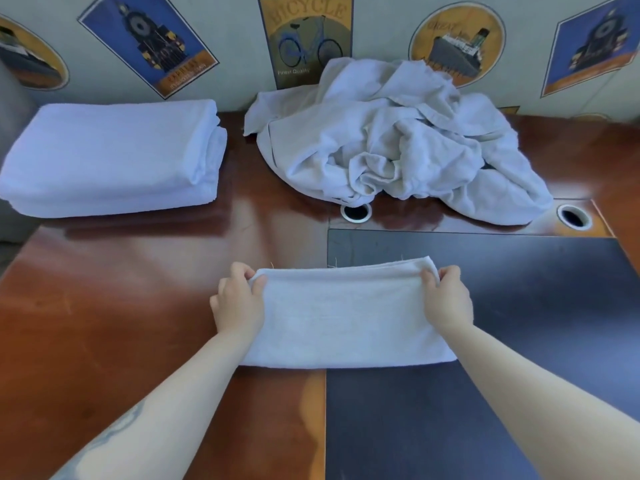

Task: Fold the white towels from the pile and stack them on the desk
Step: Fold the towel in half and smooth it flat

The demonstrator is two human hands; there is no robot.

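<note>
1. A person stands at a desk (138, 323), both bare forearms stretched forward over a folded white towel (346, 317) that lies flat between the hands.
2. The left hand (239, 299) pinches the towel's far left corner, thumb on top and fingers curled over the edge.
3. The right hand (446, 296) grips the far right corner in the same way, fingers curled round the folded edge.
4. The towel straddles the seam where the reddish-brown wood meets a black inlay (519, 306); the right hand is over the black part, the left over the wood.
5. Beyond the left hand and further to its left, a stack (110, 154) of folded white towels sits at the desk's far edge.
6. Beyond the right hand, a crumpled pile (391, 143) of white towels lies against the wall (235, 46), well apart from the stack.
7. Two round cable holes (356, 212) (575, 217) show at the near edge of the pile, the left one partly covered by cloth.
8. On the wall straight ahead of the hands, a poster (304, 36) shows a bicycle with the words "BICYCLE" above and "Finest Quality" below.
9. Other wall pictures show a locomotive (149, 43) and a ship (457, 43); their lettering is too blurred to read.
</note>
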